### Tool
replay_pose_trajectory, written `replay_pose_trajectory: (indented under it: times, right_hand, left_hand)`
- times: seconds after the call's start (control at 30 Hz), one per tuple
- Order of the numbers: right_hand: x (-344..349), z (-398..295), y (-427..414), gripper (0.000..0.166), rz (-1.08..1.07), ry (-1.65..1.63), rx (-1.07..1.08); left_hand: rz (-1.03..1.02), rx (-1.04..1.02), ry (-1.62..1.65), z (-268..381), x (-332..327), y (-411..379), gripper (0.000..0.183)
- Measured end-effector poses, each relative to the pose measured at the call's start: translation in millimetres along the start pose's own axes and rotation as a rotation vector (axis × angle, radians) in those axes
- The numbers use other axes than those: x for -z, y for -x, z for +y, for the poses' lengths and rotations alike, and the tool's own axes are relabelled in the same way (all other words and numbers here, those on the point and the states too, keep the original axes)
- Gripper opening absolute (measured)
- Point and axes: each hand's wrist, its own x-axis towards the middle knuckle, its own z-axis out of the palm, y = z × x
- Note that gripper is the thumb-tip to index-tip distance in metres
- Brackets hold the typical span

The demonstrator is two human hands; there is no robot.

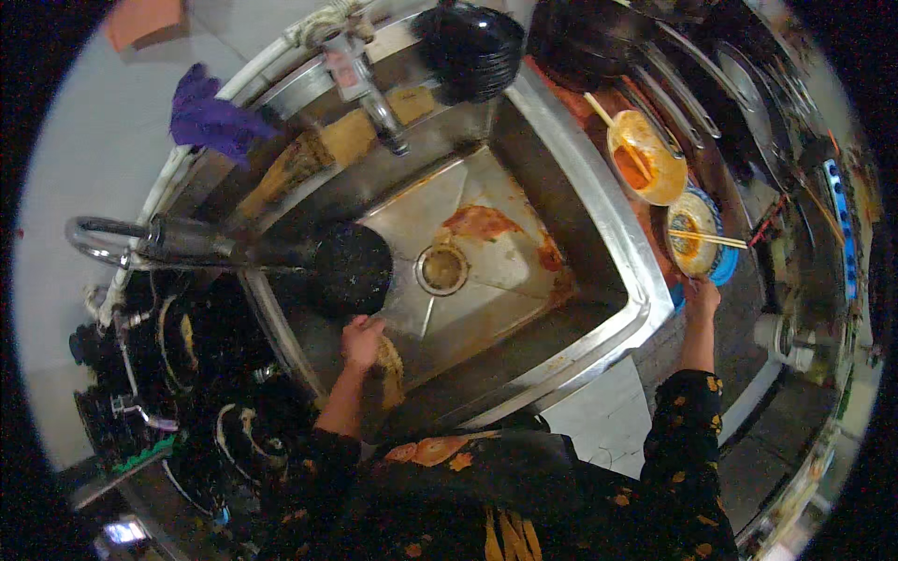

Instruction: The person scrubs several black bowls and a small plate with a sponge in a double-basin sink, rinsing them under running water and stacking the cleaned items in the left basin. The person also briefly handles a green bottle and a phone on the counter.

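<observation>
My left hand (361, 341), fingers curled, is low in the left part of a stainless-steel sink (554, 365). From it hangs a tan, fibrous scrubber (391, 372). Just beyond these fingers is a dark round vessel (351, 270); whether the hand touches it is unclear. To the right of the sink, my right hand (701, 300) grips the near edge of a patterned bowl (691, 210). This bowl has orange residue inside and a pair of chopsticks (708, 239) across it. Part of a blue dish (726, 265) shows under it.
Another bowl (663, 172) with red-orange sauce and chopsticks stands behind. Stacked black bowls (470, 49) sit at the sink's far corner. A chrome tap (382, 119) reaches over the basin, near a purple cloth (214, 119). Reddish residue (484, 223) lies by the drain (440, 269).
</observation>
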Motion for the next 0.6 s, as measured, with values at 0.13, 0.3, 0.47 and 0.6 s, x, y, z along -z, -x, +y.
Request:
replay_pose_trajectory:
  times: [0.13, 0.3, 0.47, 0.6]
  right_hand:
    - [-27, -26, -8, 0.030, -0.336, -0.878, -0.112]
    - [-29, -62, 13, 0.027, -0.075, 0.446, 0.069]
    - [9, -78, 55, 0.037, 0.074, -0.424, -0.127]
    - [49, -119, 88, 0.033, 0.029, 0.178, 0.198]
  left_hand:
    - [0.059, 0.260, 0.008, 29, 8, 4, 0.023]
    - [0.063, 0.159, -0.482, 60, 15, -4, 0.028]
    - [-0.254, 0.204, -0.719, 100, 8, -38, 0.028]
    - [-0.232, 0.276, -0.708, 116, 3, -68, 0.026]
